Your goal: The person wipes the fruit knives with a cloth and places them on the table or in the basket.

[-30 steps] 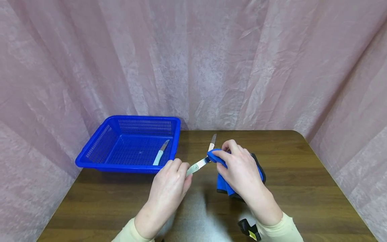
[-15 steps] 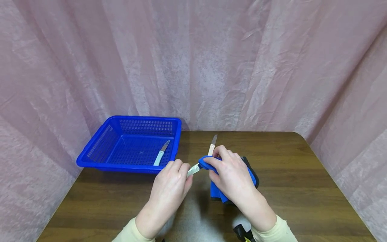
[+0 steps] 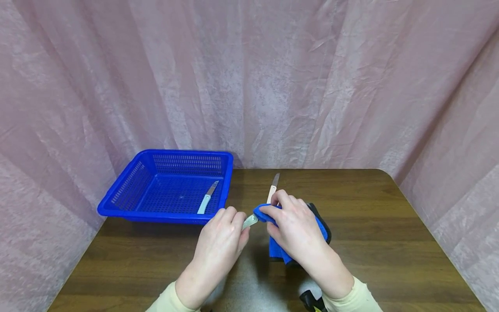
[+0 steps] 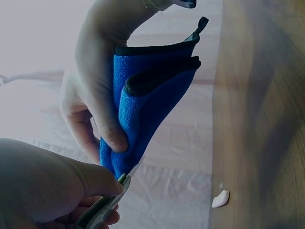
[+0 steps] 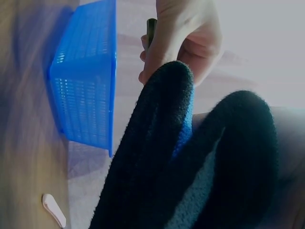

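My left hand (image 3: 220,238) grips the pale green handle of a folding knife (image 3: 250,221), seen at close range in the left wrist view. A folded blue cloth (image 3: 277,250) with black edging is pinched in my right hand (image 3: 295,223) and wrapped over the blade, which it hides. Both hands are above the table, close together. Behind the right hand a second knife (image 3: 273,186) with a pinkish-white handle lies on the table, its blade pointing away. In the right wrist view the cloth (image 5: 183,129) fills much of the foreground.
A blue plastic basket (image 3: 163,214) stands at the back left of the wooden table (image 3: 374,225). Inside it lies an open knife (image 3: 206,199) with a pale blue handle. A pink curtain (image 3: 249,86) hangs behind the table.
My right hand has moved left and slightly down with the cloth, along the blade toward the handle. The blade, partly bare before, is now covered. My left hand has barely moved.
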`<state>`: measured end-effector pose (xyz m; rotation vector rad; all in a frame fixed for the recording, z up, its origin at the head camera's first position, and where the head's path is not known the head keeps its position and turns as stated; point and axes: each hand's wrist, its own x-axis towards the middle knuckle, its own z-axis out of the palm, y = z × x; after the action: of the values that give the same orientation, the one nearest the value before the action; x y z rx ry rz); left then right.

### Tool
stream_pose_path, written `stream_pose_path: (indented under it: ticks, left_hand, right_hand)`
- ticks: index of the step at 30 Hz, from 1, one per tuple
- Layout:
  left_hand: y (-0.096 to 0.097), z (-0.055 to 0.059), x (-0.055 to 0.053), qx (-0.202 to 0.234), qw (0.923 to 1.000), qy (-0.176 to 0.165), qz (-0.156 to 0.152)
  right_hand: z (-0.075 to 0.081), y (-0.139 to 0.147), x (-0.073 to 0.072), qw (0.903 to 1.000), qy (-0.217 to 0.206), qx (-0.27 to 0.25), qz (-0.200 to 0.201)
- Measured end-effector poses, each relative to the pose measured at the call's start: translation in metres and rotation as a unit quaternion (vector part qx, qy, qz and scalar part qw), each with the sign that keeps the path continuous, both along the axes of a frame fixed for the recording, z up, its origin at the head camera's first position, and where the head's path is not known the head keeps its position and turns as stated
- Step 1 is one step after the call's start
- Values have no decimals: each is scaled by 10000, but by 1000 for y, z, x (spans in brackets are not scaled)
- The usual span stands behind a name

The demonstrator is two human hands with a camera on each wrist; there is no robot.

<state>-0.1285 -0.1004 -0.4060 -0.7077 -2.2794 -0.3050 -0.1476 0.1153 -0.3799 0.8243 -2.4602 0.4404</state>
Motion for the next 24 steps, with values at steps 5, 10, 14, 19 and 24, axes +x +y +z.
stream_pose_path:
  ticks: [5,10,14,19,24]
  left_hand:
    - [0,0,0,15,10000,13,-30]
    - [0,0,0,26,10000,3,-61]
    - [0,0,0,23,10000,-3,-65]
    - [0,0,0,18,10000,8,-58]
    - [0,0,1,-4,10000,35,-27]
  right_hand:
    - [0,2,-1,10000,38,11,-39]
    - [0,5,-3,9999,36,-10,-100]
    - [0,6,-3,9999,-30,-19,-154]
    - [0,9,-5,9998,-48,-30,-209]
    - [1,13,-6,9996,-70,-42,-284]
